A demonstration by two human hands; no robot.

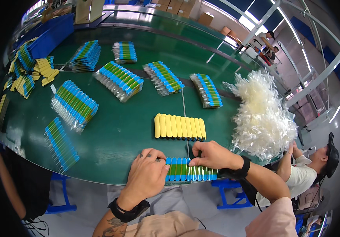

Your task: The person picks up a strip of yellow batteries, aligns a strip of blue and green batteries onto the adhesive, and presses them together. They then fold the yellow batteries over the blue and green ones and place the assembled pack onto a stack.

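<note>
A row of nail files (pixel 177 170), flat round-ended strips in blue with a green band, lies at the table's near edge. My left hand (pixel 148 172) is closed at the row's left end, its thumb against the first strip. Over the middle of the row my right hand (pixel 213 155) pinches with thumb and bent forefinger at the top of a strip. Right of that thumb the strips look shiny, as if under clear film; to its left they look matt. Just beyond sits a block of nail files (pixel 180 127), yellow faces up.
Several stacks of sleeved nail files (pixel 122 79) cover the far and left table. Loose files (pixel 45 71) lie by a blue bin (pixel 49 37). A heap of clear plastic sleeves (pixel 261 114) stands right, beside a person (pixel 308 170) in a cap. Blue stools (pixel 231 193) stand below.
</note>
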